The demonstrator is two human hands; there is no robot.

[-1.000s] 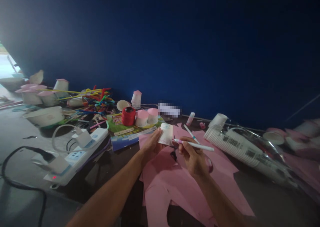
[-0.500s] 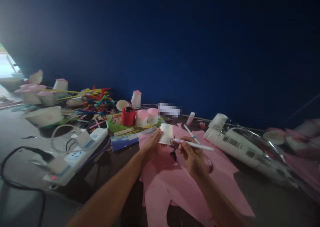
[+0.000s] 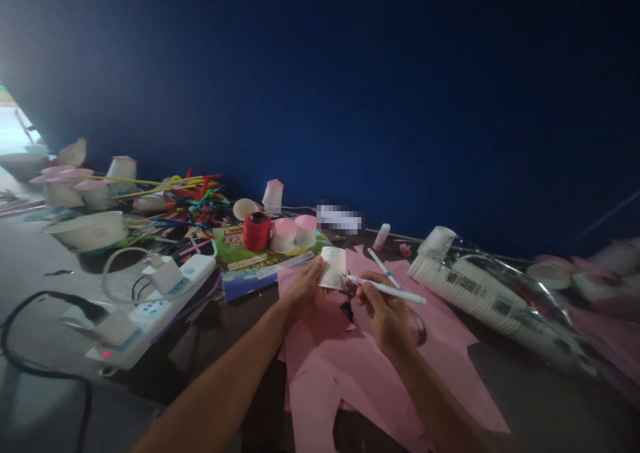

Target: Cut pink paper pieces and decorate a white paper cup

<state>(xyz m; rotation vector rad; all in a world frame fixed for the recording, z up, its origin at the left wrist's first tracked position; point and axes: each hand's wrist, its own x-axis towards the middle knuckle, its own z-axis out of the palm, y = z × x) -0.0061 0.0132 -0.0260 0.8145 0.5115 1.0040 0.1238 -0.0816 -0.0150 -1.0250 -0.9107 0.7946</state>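
left hand (image 3: pixel 303 288) grips white paper cup (image 3: pixel 333 266) over pink paper (image 3: pixel 313 400); right hand (image 3: pixel 389 318) pinches marker (image 3: pixel 395 292), tip by cup edge, contact unclear; short pink strokes near rim, so some ink looks down already

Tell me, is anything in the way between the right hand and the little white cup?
Only the pen in the right hand, its tip close beside the cup. Nothing else visible stands between. The left hand holds the cup.
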